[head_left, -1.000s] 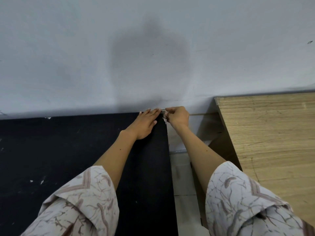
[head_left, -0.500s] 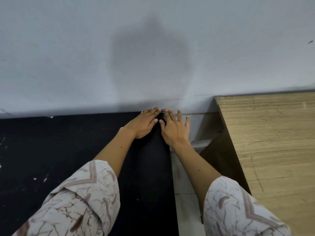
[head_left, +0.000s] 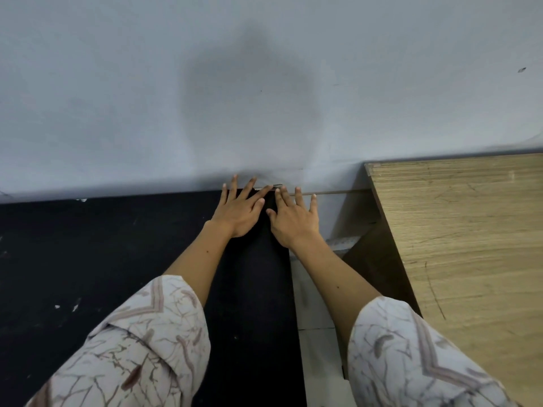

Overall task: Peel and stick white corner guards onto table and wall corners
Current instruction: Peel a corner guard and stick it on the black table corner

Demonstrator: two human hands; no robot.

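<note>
Pressing flat now, the right hand (head_left: 293, 220) has been opened from its earlier pinch; the left hand (head_left: 239, 210) stays spread on the black table (head_left: 117, 259) far corner (corner guard hidden beneath, probably stuck).

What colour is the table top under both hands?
Black, with a few small white flecks; the black table shows clearly in the head view.
</note>
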